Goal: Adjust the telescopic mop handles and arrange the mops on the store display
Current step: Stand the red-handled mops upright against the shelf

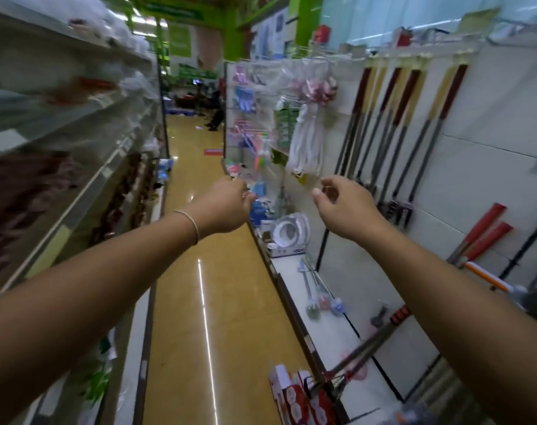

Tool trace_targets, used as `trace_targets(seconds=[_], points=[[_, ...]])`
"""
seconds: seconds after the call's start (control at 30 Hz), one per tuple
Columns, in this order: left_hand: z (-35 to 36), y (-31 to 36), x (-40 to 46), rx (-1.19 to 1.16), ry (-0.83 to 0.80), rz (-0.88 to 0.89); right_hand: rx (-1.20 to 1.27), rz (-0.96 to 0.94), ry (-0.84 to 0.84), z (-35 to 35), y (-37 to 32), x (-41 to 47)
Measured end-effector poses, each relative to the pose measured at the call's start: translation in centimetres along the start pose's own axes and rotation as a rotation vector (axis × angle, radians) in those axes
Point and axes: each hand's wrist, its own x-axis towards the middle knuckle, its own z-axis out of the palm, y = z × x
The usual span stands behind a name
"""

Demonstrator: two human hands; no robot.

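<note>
Fingers loosely curled on both empty hands, left hand [227,207] and right hand [345,207], hanging mops [392,124] beyond.

At lower right, a white shelf [331,335] carries toilet brushes [314,297], a leaning mop handle [380,335], and, farther back, a white boxed seat [287,233].

The mop handles [392,118] hanging on the white wall panel [487,167] are grey metal, with grips in dark red and cream. Lower down, two handles [484,234] lean with bright red grips, and one pole [484,276] is orange and white. A grey pole [374,338] carries a red-and-black striped band. The floor [199,240] is glossy yellow-brown. Green signs [181,10] hang overhead. The boxes [294,397] are red and white, and the wristband [191,220] is pale.
</note>
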Motion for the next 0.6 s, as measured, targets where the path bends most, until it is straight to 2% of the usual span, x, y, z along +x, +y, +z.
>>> trace_targets(seconds=[0.23,0.6], points=[[6.9,0.9,8.5,-0.009,-0.083,0.099,-0.144,0.088,-0.044,2.3,7.8,7.0],[12.6,1.3,24.2,-0.007,-0.140,0.127,-0.136,0.182,-0.050,4.1,16.6,21.4]])
